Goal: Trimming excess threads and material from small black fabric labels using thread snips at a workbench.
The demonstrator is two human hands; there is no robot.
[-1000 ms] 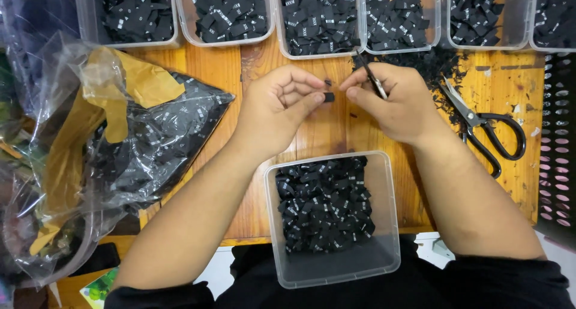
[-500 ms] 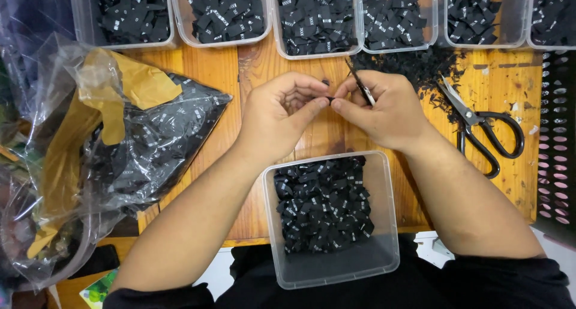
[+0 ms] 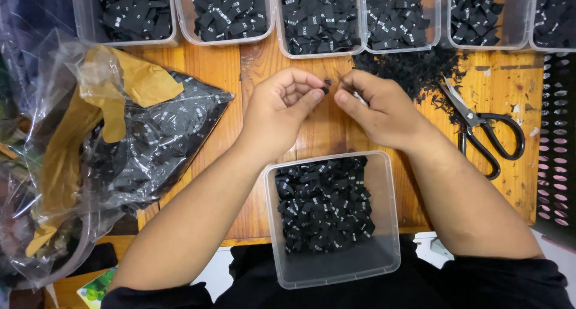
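While both forearms frame the wooden table (image 3: 180, 63), I read the scene big to small. Left side: a crumpled clear plastic bag (image 3: 90, 147) with brown paper and a heap of black labels spilling out. Along the far edge: a row of clear bins (image 3: 228, 15), each loaded with small black fabric labels. Nearest me: a clear square tub (image 3: 333, 267), roughly two-thirds full of the same labels. Right of centre: black-handled scissors (image 3: 480, 126) lying flat, blades partly apart, beside a scatter of black offcuts (image 3: 414, 69).

My left hand (image 3: 282, 111) is curled, thumb and forefinger pinched on one small black label (image 3: 326, 85), held above the table between the far bins and the tub. My right hand (image 3: 384, 108) is closed loosely around a thin pointed tool (image 3: 351, 93); what kind of tool, I can't tell, too small. Its tip sits just beside the label.

Handling call: the label looks near weightless, soft, floppy woven fabric, not fragile but easy to drop or fold. Best hold is a fingertip pinch at one edge, leaving the rest exposed to the tool.
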